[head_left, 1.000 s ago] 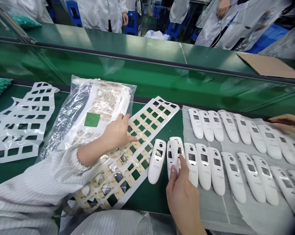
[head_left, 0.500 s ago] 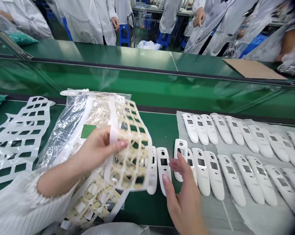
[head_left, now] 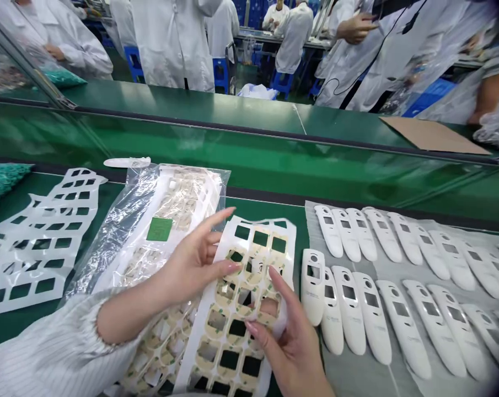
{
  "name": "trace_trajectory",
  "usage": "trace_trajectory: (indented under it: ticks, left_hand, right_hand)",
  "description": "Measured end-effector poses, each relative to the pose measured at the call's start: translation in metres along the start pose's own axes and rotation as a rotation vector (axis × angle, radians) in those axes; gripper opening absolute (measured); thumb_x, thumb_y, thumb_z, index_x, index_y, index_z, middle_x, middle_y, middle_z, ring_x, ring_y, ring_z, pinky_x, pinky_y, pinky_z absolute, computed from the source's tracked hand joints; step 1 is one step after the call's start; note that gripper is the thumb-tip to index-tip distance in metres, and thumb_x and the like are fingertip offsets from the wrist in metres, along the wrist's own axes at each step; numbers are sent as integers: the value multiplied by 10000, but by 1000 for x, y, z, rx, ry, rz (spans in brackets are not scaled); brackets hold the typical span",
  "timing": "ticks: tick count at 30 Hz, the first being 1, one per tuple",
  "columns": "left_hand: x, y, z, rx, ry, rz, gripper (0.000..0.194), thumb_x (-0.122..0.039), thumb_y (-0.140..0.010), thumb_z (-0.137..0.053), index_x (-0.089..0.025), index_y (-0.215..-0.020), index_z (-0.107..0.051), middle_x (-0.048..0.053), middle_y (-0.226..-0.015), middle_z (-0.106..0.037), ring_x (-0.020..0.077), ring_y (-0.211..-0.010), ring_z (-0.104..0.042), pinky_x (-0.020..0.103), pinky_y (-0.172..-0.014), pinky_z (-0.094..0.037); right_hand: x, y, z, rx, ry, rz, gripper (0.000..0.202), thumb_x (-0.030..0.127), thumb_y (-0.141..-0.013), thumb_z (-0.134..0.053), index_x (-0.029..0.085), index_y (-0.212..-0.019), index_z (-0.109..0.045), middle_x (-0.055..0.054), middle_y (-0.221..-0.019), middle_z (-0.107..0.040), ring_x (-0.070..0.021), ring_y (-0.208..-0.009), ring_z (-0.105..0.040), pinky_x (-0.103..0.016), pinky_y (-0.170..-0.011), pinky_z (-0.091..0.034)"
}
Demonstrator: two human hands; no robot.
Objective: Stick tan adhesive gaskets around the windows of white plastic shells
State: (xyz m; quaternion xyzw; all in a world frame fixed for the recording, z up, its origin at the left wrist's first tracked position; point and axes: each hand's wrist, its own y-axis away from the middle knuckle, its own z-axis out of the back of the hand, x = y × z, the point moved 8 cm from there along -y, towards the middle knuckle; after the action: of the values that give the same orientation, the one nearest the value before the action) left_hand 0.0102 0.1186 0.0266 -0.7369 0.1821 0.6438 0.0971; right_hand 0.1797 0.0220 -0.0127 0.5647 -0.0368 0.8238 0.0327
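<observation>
A sheet of die-cut adhesive stickers (head_left: pixel 241 343), tan on white backing with rows of square openings, is held up in front of me. My left hand (head_left: pixel 193 262) grips its left edge, thumb on the front face and index finger stretched out above. My right hand (head_left: pixel 293 336) pinches the right side, thumb on the front, some fingers showing through the openings from behind. Just right of it stand white plastic housings (head_left: pixel 313 295), each with a round hole and a square window. Under the left hand lies a clear plastic bag (head_left: pixel 104 242) with more sticker sheets and a green square (head_left: pixel 159 229).
An empty white cut-out sheet (head_left: pixel 53 226) lies at left, near a green textured pad (head_left: pixel 3 182). Two rows of housings rest on grey foam liner (head_left: pixel 369 325) at right. Cardboard (head_left: pixel 435 135) lies on the far ledge (head_left: pixel 232 113). People in white coats (head_left: pixel 172 44) stand beyond.
The sheet has come down and swung to the right, now facing me more squarely. My right hand has moved from beside the housings onto the sheet and taken hold of it.
</observation>
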Motion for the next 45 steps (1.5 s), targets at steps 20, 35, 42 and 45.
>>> trace_trajectory:
  ticks: [20,35,42,45]
  left_hand:
    - [-23,15,-40,256,-530,-146,627,-257,-908,-612,-369,-1460,-336,14,-1015,-712,138,-755,-678,149,-475,-500]
    - [-41,18,-45,105,-735,-561,127,-167,-934,-559,-139,-857,-656,-10,-595,-617,95,-522,-503,206,-501,-377]
    - [-41,28,-50,164,-815,-675,112,-71,-920,-543,-157,-967,-596,0,-715,-616,109,-639,-512,227,-649,-444]
    - [-42,29,-51,158,-860,-685,98,-109,-948,-512,-150,-948,-601,-3,-656,-570,119,-602,-477,246,-604,-424]
  right_hand:
    - [58,-35,43,-107,44,420,350,54,-794,-676,271,-1068,-677,-22,-826,-661,-152,-740,-612,-266,-553,-517]
    - [66,-31,36,-122,287,570,415,61,-808,-676,234,-1182,-624,-87,-1119,-580,-203,-1025,-595,-348,-771,-557]
    - [77,-28,28,-33,290,645,430,-17,-791,-649,233,-1141,-645,-96,-1172,-575,-260,-1140,-553,-475,-875,-537]
    - [79,-26,30,-59,269,684,422,-36,-767,-665,229,-1095,-674,-78,-1081,-626,-258,-1071,-586,-506,-857,-538]
